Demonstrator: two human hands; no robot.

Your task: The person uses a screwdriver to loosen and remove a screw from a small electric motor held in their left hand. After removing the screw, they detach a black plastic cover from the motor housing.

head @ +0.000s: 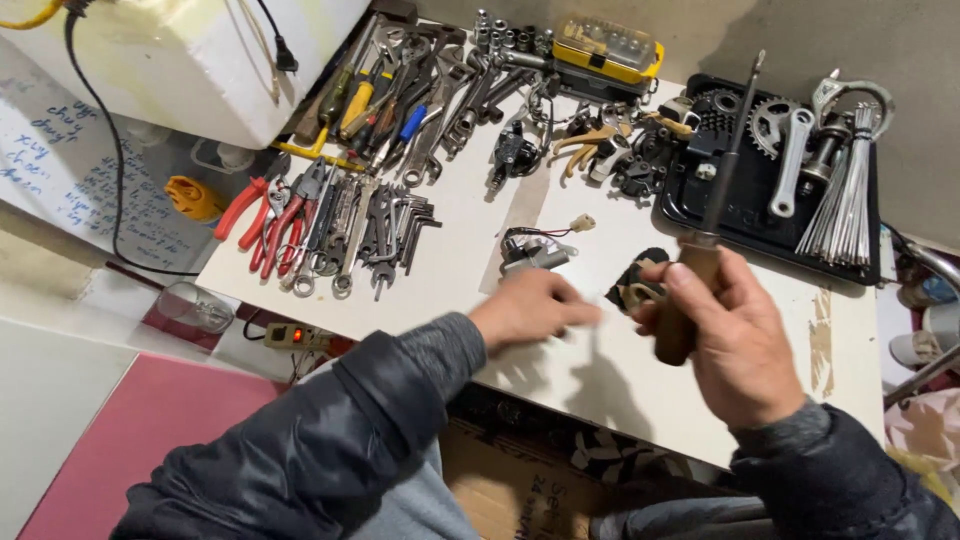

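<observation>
Gripping a wooden-handled screwdriver (700, 270) at right centre of the frame: my right hand (735, 340), fingers wrapped round the handle, shaft rising across the black tray (690, 215). My left hand (530, 308), centre frame, rests palm-down on the white table (600, 380), fingers loosely extended, blurred, holding nothing. Small dark part (630, 285) between my hands, half hidden, kind unclear. Grey motor-like part (535, 255) just above my left hand. Pliers (270, 220), upper left.

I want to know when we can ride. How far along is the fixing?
Done: tools are laid out, red-handled pliers and bicycle parts in a black tray. In hand: the right hand holds a wooden-handled long screwdriver upright beside a small black part; the left hand rests on the white table. Left: the grey little motor part with wires lies untouched.
</observation>
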